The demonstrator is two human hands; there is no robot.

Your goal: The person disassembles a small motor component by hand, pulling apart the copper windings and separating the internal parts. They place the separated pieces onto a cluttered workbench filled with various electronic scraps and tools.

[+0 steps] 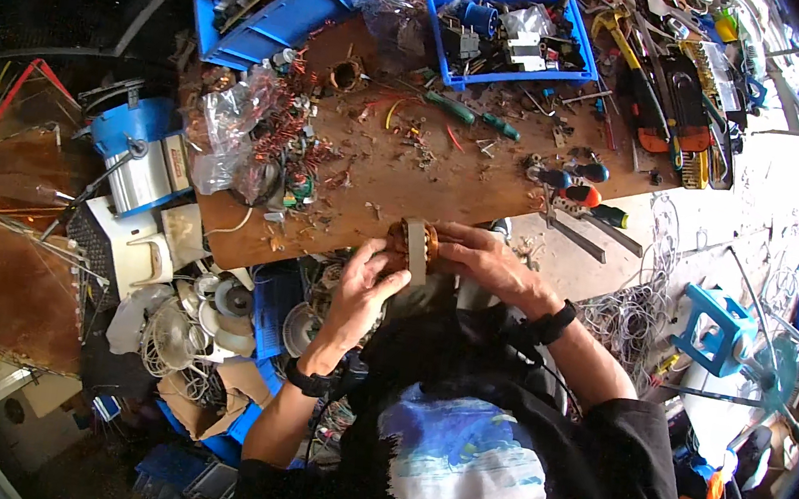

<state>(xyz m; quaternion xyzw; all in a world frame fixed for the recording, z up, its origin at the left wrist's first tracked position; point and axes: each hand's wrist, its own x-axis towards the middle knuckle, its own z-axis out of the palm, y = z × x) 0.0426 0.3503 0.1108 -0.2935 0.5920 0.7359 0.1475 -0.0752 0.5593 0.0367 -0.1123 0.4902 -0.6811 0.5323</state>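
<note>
Between both hands, just off the near edge of the brown workbench (377,191), is a motor stator (415,244) with a pale metal core band and copper-coloured windings. The fingers and thumb of my left hand (367,284) close round its left side. From the right, my right hand (489,261) grips it with bent fingers near the top and right side. Its underside and far face are hidden. Scraps of wire and dirt litter the bench beyond it, where a copper-coloured ring (345,74) lies near the back.
A blue crate (457,80) of parts stands at the back. Screwdrivers (583,195) and metal bars (578,235) lie at the right edge, a hammer (624,42) farther back. Plastic bags and red wire cover the left. A blue stool (717,332) and tangled cable (640,301) are at right.
</note>
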